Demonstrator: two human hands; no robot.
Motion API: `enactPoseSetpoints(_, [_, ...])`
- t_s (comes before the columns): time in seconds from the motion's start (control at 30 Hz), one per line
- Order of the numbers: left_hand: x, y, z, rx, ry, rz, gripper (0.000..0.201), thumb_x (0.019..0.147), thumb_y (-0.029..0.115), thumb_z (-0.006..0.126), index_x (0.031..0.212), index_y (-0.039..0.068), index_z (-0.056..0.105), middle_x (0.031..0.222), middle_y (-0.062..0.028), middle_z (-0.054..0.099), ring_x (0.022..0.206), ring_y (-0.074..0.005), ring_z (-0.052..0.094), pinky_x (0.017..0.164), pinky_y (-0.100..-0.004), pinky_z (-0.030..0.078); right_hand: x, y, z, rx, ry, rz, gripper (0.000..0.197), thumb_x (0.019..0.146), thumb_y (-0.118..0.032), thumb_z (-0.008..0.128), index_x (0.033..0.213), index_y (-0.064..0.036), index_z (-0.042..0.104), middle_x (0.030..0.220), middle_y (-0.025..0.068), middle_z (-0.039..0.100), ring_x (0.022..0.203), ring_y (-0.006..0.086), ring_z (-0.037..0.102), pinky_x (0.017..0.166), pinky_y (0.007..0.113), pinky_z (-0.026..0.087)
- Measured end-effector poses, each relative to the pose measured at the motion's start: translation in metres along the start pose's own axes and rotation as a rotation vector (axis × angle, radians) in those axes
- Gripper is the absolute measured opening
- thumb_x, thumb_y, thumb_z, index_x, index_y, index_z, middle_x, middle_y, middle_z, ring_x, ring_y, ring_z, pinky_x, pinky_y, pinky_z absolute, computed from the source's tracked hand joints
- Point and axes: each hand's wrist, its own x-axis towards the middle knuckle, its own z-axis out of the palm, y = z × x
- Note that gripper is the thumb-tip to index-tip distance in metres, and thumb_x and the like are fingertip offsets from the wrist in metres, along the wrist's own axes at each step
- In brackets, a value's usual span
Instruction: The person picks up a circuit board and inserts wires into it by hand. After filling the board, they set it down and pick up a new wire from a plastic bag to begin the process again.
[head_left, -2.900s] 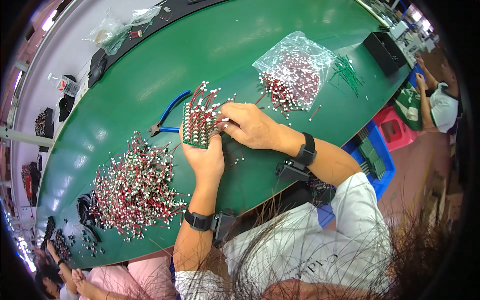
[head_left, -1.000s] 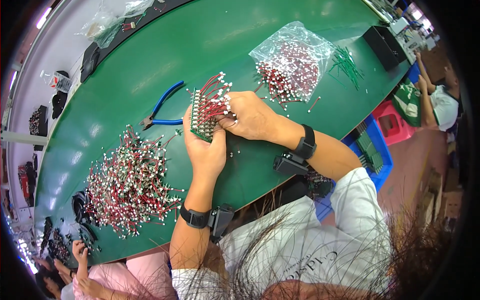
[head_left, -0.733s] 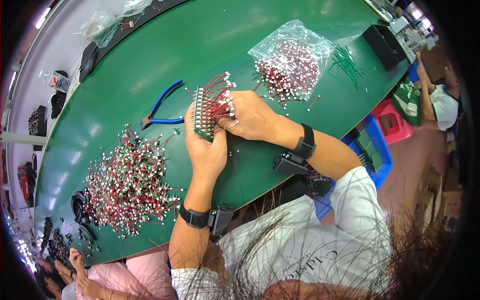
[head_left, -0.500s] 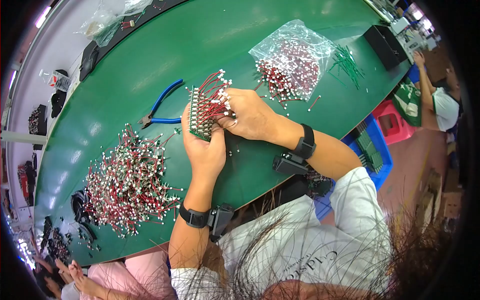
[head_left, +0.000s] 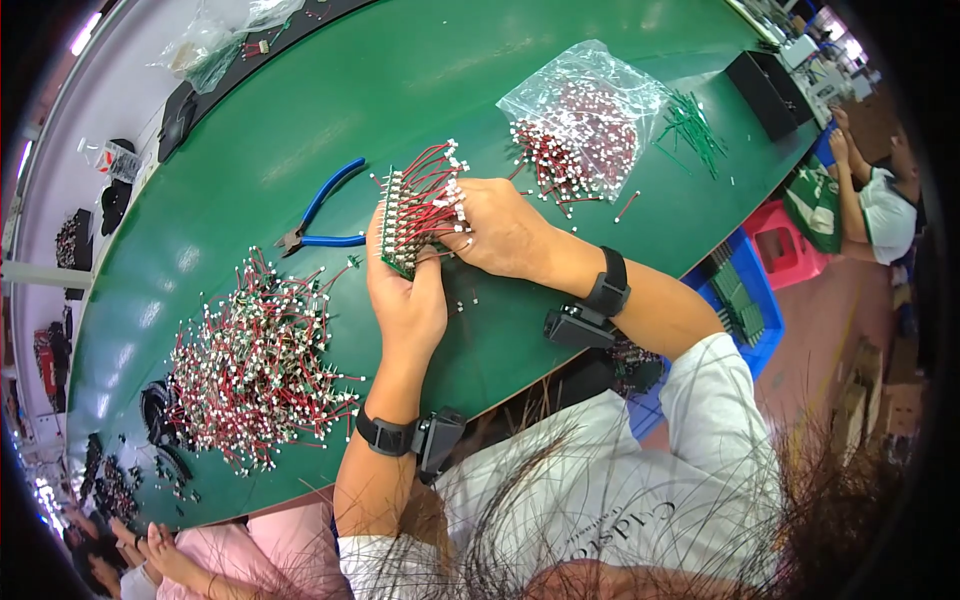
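My left hand (head_left: 408, 298) is closed round the lower part of a green circuit board panel (head_left: 391, 225), held tilted above the table. Rows of small parts cover the panel, and many red wires (head_left: 432, 200) with white connectors stick out to its right. Against those wires my right hand (head_left: 508, 232) is closed, fingers curled in at the panel's right side; its fingertips are partly hidden. Just left of the panel lie blue-handled cutting pliers (head_left: 333, 241), open on the table.
A large heap of wired boards (head_left: 260, 370) covers the near left of the green table (head_left: 420, 70). Beyond my right hand lies a clear bag (head_left: 590, 110) of red wires, beside green strips (head_left: 694, 130) and a black box (head_left: 765, 95). A blue crate (head_left: 765, 300) stands off the right edge.
The panel has tipped slightly in my left hand. My right hand has shifted a little at the wires, its fingers still closed.
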Motion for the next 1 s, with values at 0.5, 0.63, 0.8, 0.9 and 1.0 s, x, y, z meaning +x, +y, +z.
enactPoseSetpoints(0.5, [0.001,-0.005,-0.003,-0.040,0.157,0.058,0.041,0.086,-0.007,0.057,0.126,-0.004,0.047,0.113,-0.0092,0.060,0.100,-0.0140,0.058,0.088,-0.0274,0.046,0.005,-0.012,-0.004,0.037,0.050,-0.032,0.016,0.080,-0.008,0.069,0.093,-0.0002,0.065,0.079,0.0147,0.064,0.067,0.0298,0.063,0.058,0.037,0.050])
enactPoseSetpoints(0.63, [0.005,0.001,-0.009,0.034,0.370,0.074,0.026,0.086,-0.003,0.061,0.111,-0.004,0.056,0.101,-0.0067,0.065,0.090,-0.0126,0.061,0.081,-0.0265,0.048,0.007,-0.012,-0.020,0.084,0.124,-0.016,0.014,0.083,-0.012,0.067,0.091,-0.0008,0.065,0.071,0.0122,0.062,0.058,0.0223,0.060,0.054,0.032,0.048])
enactPoseSetpoints(0.8, [0.012,0.002,-0.017,-0.113,0.477,0.039,0.025,0.087,-0.001,0.060,0.111,-0.004,0.056,0.101,-0.0063,0.064,0.088,-0.0123,0.060,0.078,-0.0273,0.047,0.007,0.005,-0.048,-0.046,0.045,-0.137,0.015,0.078,-0.007,0.067,0.093,-0.0059,0.069,0.080,0.0095,0.062,0.070,0.0259,0.062,0.061,0.033,0.050])
enactPoseSetpoints(0.9, [0.014,0.004,-0.017,-0.143,0.476,0.080,0.024,0.087,-0.001,0.060,0.110,-0.004,0.057,0.101,-0.0057,0.063,0.086,-0.0123,0.059,0.078,-0.0273,0.047,0.002,0.002,-0.042,-0.006,-0.225,-0.148,0.025,0.072,-0.006,0.069,0.096,-0.0124,0.071,0.093,0.0089,0.058,0.086,0.0285,0.062,0.070,0.037,0.050])
enactPoseSetpoints(1.0, [0.014,0.006,-0.018,-0.125,0.470,0.049,0.024,0.086,-0.003,0.059,0.109,-0.004,0.057,0.102,-0.0060,0.063,0.086,-0.0124,0.059,0.077,-0.0271,0.047,0.000,-0.011,-0.040,0.009,-0.505,-0.136,0.025,0.073,-0.012,0.072,0.097,-0.0169,0.071,0.095,0.0064,0.055,0.085,0.0282,0.061,0.071,0.039,0.049])
